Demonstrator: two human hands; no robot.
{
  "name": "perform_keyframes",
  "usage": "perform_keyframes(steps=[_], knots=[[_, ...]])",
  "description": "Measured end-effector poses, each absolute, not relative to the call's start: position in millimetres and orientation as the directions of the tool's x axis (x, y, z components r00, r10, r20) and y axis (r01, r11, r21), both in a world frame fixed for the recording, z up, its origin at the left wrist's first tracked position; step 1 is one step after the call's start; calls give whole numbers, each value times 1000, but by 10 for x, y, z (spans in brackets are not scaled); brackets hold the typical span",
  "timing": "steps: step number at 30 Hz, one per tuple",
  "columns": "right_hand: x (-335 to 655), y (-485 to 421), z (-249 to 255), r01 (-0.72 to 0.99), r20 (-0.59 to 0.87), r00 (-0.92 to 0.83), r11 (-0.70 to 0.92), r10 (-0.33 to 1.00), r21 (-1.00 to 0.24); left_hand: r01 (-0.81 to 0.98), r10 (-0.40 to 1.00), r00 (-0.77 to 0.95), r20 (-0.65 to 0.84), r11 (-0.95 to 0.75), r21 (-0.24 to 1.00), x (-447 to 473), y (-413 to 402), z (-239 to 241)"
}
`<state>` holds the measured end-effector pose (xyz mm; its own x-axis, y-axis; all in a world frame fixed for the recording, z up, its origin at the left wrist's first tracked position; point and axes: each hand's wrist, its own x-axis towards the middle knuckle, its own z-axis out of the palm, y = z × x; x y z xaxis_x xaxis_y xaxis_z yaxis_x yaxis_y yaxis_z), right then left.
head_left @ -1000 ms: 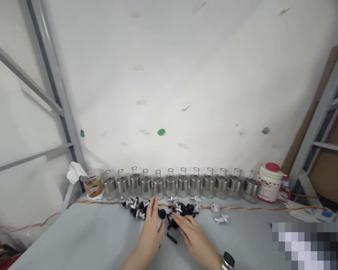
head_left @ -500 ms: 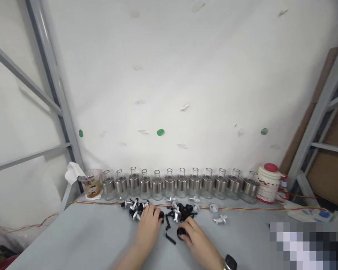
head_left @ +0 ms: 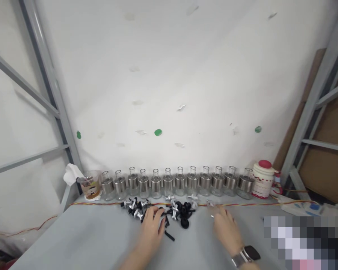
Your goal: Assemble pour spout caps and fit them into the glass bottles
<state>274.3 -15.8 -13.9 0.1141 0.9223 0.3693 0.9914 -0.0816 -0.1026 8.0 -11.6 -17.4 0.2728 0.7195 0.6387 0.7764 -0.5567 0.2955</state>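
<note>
My left hand [head_left: 152,227] rests at the pile's middle, fingers curled around something dark that they mostly hide. A round black piece [head_left: 161,210] shows just beyond its fingertips. To its left lie several silver-and-black spout-like parts [head_left: 137,213]. Right of it are black round caps [head_left: 183,208] mixed with silver pieces [head_left: 174,212]. A ribbed black cap [head_left: 184,223] and a black stick-like piece [head_left: 169,236] lie nearer to me. Smeared by motion, my right hand [head_left: 227,228] is over a small silver piece [head_left: 212,216], mostly covered, below a clear disc [head_left: 210,203].
A row of glass bottles with metal bands [head_left: 168,183] stands along the wall. A drink cup [head_left: 90,186] is at its left end, a red-lidded cream jar [head_left: 263,180] at its right. A red-and-yellow twisted wire [head_left: 250,204] crosses the grey table [head_left: 87,232].
My right hand has let go of the round black cap, now on the table, and moved right to the silver piece. My left hand stays near the pile, its thumb further from its fingers.
</note>
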Motion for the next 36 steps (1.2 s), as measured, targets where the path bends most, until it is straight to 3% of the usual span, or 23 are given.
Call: perform_keyframes(steps=[6,11,14,18,23,25,29,33,36], knots=[[2684,-91,-146,987,359,124,-78,925,-139,721,765,372,526,-595,355,172,-214,-143],[2509,-62,-112,816,359,4,205,933,-541,671,796,388,465,-590,449,252,-294,-84],[2341,-131,-143,668,351,-76,309,933,-678,658,810,346,473,-569,493,226,-275,-74],[2169,-213,-196,633,269,-136,293,953,-717,628,819,303,488,-557,544,181,-237,-84],[2118,-182,-234,630,317,-69,288,946,-721,594,837,319,445,-542,594,191,-237,-116],[2106,-162,-234,545,296,-34,266,955,-795,577,848,349,400,-531,620,206,-247,-137],[2042,-170,-199,274,107,-65,121,992,-954,482,818,464,340,-555,678,267,-285,-169],[1959,-224,-154,40,43,-178,51,983,-998,338,811,471,346,-529,778,336,-329,-170],[1922,-250,-147,-42,47,-229,38,972,-998,289,840,418,345,-483,827,356,-334,-167]])
